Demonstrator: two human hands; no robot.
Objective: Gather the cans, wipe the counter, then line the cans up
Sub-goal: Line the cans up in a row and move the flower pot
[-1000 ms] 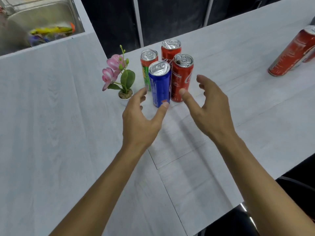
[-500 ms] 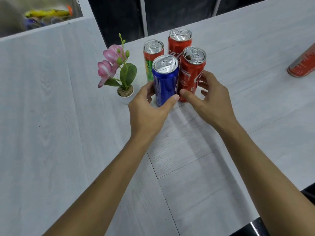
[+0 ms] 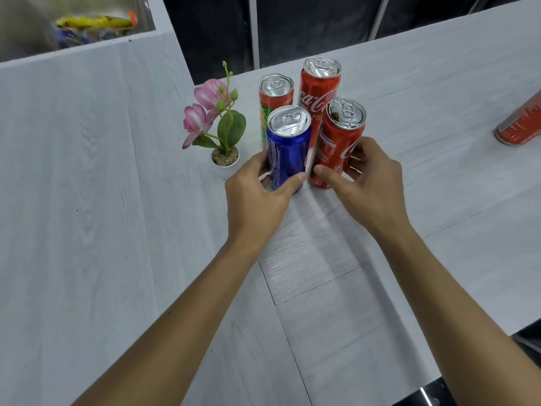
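1. Head view: four slim metal cans stand upright, clustered on the pale wood-grain counter (image 3: 117, 200): a blue can (image 3: 288, 148), near red can (image 3: 339, 142), far red can (image 3: 319, 89) and orange-green can (image 3: 273, 101)
2. A fifth can (image 3: 519, 127) sits well apart at the right edge, seemingly red
3. The left hand (image 3: 257, 197) clasps the blue can; the right hand (image 3: 369, 177) clasps the near red can
4. A small white pot (image 3: 225, 165) holds a pink flower (image 3: 205, 109), just beside the cluster
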